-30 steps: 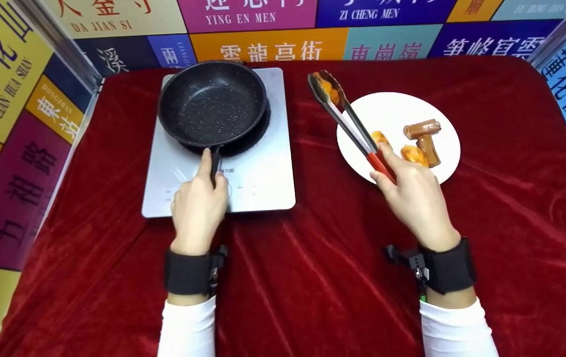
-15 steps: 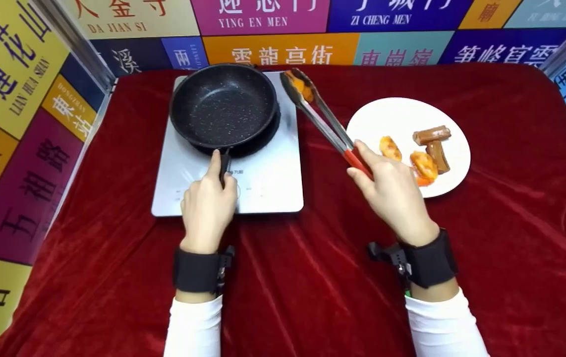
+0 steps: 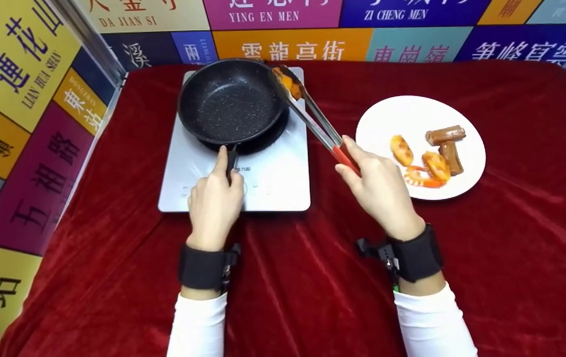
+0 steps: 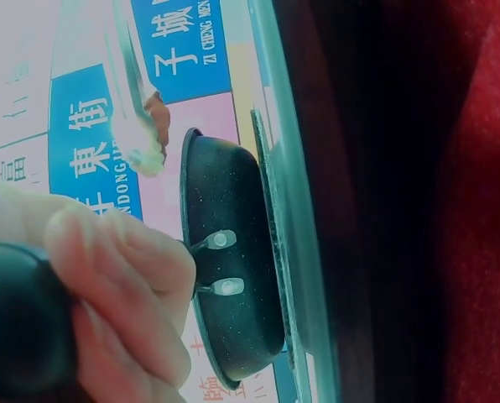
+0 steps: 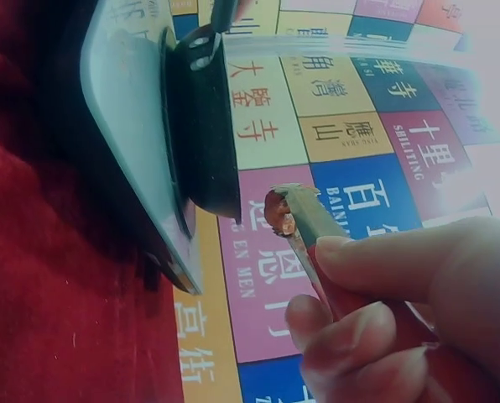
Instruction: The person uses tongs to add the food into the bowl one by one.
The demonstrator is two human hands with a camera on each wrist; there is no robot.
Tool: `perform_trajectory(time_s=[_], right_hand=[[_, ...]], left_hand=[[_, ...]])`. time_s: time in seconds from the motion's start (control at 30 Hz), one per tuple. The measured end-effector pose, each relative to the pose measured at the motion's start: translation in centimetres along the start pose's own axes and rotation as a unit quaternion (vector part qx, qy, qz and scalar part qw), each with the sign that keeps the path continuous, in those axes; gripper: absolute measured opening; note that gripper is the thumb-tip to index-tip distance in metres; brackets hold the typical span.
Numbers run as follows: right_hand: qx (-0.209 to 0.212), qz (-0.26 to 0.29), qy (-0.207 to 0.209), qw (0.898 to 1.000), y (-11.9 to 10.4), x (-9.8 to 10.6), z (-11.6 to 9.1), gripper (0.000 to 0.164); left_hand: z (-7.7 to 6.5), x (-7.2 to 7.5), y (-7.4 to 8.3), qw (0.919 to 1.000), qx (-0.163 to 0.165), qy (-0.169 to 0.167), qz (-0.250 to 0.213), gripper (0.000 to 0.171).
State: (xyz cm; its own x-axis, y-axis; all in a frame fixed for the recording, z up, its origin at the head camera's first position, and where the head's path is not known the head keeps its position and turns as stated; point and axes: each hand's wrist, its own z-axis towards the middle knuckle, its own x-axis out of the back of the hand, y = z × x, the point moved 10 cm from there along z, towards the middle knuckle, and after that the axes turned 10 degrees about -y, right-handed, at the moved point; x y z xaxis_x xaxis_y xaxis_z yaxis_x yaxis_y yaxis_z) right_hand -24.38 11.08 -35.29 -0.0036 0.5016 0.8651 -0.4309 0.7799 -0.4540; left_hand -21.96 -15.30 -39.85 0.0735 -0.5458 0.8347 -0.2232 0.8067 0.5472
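Observation:
My left hand point(image 3: 216, 198) grips the black handle point(image 3: 232, 161) of a speckled frying pan point(image 3: 231, 106), its index finger lying along the handle. The pan's inside shows nothing in it. In my right hand point(image 3: 379, 188) are metal tongs point(image 3: 315, 116) with red grips, pointing up and left. Between their tips sits an orange-brown food piece point(image 3: 290, 85), at the pan's right rim in the head view. The right wrist view shows that food piece point(image 5: 279, 210) above and apart from the pan point(image 5: 204, 126).
The pan stands on a white induction cooker point(image 3: 283, 183). A white plate point(image 3: 387, 114) to the right bears brown sausage-like pieces point(image 3: 445, 135), golden pieces point(image 3: 402, 150) and a shrimp point(image 3: 424, 179). Red velvet cloth point(image 3: 312, 277) covers the table. Printed panels point(image 3: 293, 44) border it.
My right hand has carried the tongs and food piece left, from over the plate to the pan's right rim. My left hand keeps its grip on the handle.

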Motion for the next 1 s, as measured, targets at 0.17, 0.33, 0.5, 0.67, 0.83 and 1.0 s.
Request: perform_trajectory(time_s=[0.17,0.33,0.5,0.67,0.83,1.0], right_hand=[[0.013,-0.011,-0.007,1.0,-0.9,-0.5,0.1,0.049],[0.031,-0.024,-0.015,0.999,-1.9,-1.1,0.2,0.049],[0.032,-0.031,-0.021,0.999,-2.3,-1.7,0.2,0.049],[0.03,-0.031,-0.026,0.999,-2.5,-2.1,0.2,0.049],[0.033,-0.034,-0.032,0.998,-2.8,-2.5,0.3,0.048],[0.044,-0.038,-0.034,0.998,-3.4,-3.0,0.3,0.047]], left_hand=[[-0.1,0.0,0.0,1.0,-0.002,0.001,0.001,0.053],[-0.2,0.0,0.1,1.0,0.001,0.006,0.0,0.053],[-0.1,0.0,0.3,0.9999,0.002,0.009,0.004,0.054],[0.0,0.0,0.3,0.9999,0.0,0.011,0.006,0.054],[0.0,0.0,0.0,0.9999,0.007,0.01,0.003,0.054],[0.1,-0.2,-0.3,0.9998,0.018,0.002,-0.004,0.056]])
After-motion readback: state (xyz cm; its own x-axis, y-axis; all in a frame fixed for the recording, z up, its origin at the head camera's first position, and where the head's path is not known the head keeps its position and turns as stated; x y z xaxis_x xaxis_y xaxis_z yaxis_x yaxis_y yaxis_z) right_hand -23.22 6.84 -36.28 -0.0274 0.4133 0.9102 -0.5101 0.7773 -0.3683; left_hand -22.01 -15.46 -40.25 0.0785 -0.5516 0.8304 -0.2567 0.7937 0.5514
